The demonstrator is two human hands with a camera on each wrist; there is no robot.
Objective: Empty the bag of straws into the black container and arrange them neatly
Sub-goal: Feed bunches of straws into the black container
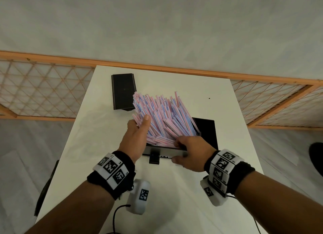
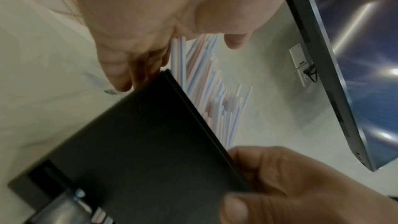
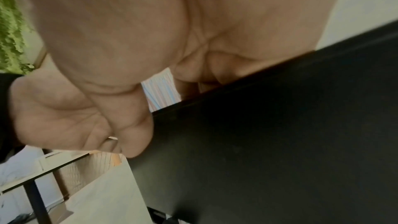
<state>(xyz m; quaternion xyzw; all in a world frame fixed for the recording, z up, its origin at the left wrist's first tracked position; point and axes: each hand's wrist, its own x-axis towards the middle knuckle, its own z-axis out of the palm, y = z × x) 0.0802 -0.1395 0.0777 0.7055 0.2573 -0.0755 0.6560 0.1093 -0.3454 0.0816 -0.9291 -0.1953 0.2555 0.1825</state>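
Pink, blue and white striped straws (image 1: 164, 118) stand in the black container (image 1: 208, 130) mid-table and lean in a fan toward the back left. My left hand (image 1: 139, 127) lies against the bundle's left side with fairly straight fingers, and its thumb rests on the straws. In the left wrist view those fingers (image 2: 120, 77) reach down beside the container's corner (image 2: 168, 74), next to the straws (image 2: 206, 83). My right hand (image 1: 190, 151) grips the container's near wall. Its fingers hook over the rim and its thumb (image 3: 137, 142) presses the outer face (image 3: 269, 134).
A black lid (image 1: 124, 92) lies flat at the table's back left. What looks like clear plastic film (image 1: 83, 142) lies left of the container. A wooden lattice rail (image 1: 43, 90) runs behind the white table (image 1: 192, 190). A monitor (image 2: 344, 57) shows in the left wrist view.
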